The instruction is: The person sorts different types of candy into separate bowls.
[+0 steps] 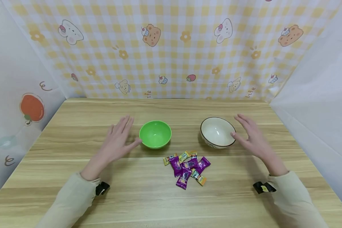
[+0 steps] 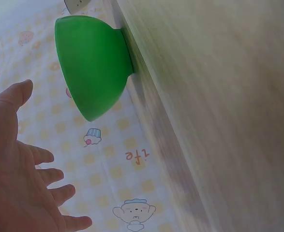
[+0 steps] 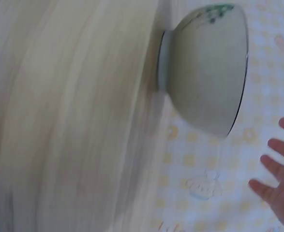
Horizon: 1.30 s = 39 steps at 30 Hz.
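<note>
A green bowl point(image 1: 155, 134) stands upright on the wooden table, left of the middle. Beside it my left hand point(image 1: 117, 141) hovers with fingers spread, the thumb tip close to the bowl's left rim. To the right stands a white bowl point(image 1: 217, 132) with a dark rim and, in the right wrist view, a green pattern on its outside. My right hand point(image 1: 251, 136) is at that bowl's right side, fingers extended and thumb overlapping the rim in the head view. Both bowls look empty inside. Neither hand holds anything.
Several wrapped candies, purple ones point(image 1: 183, 178) and yellow ones point(image 1: 198, 177), lie in a loose pile on the table point(image 1: 159, 205) in front of and between the bowls. A yellow checked curtain point(image 1: 171, 63) hangs along the back edge, with white sheets point(image 1: 316, 95) at both sides.
</note>
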Tool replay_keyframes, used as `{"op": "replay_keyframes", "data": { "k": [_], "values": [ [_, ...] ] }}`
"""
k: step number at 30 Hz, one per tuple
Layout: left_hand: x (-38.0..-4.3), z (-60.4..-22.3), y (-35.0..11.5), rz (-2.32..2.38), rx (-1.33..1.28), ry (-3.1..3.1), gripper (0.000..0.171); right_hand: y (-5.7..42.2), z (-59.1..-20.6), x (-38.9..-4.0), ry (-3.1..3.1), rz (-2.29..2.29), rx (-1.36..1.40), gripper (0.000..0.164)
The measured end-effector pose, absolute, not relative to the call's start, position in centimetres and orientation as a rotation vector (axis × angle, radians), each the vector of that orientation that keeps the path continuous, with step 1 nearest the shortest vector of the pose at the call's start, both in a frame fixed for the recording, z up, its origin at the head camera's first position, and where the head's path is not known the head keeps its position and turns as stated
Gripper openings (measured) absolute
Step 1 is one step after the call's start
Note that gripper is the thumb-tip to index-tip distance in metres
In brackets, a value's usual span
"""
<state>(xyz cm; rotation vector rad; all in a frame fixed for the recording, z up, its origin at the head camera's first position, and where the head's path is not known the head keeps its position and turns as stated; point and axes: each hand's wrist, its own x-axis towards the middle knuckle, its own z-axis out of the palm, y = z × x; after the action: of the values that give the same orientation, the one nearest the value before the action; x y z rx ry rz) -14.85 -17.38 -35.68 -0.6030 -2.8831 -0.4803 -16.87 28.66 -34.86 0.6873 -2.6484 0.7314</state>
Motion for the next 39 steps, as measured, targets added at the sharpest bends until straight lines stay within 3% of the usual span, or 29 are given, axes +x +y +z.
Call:
{"op": "replay_keyframes", "data": {
  "k": [8, 18, 39],
  "values": [
    [-15.3, -35.8, -16.3, -0.548, -0.65, -2.912, 0.091, 24.9, -34.5, -15.5, -2.396, 0.806, 0.992, 0.048],
    [-15.8, -36.4, -15.2, -0.505, -0.694, -2.951, 0.09, 20.1, -35.6, -13.8, -2.439, 0.883, 1.328, 0.046],
    [-15.8, -36.5, -14.8, -0.486, -0.697, -3.014, 0.092, 17.7, -37.7, -13.9, -2.83, 0.671, 1.388, 0.032]
  ]
}}
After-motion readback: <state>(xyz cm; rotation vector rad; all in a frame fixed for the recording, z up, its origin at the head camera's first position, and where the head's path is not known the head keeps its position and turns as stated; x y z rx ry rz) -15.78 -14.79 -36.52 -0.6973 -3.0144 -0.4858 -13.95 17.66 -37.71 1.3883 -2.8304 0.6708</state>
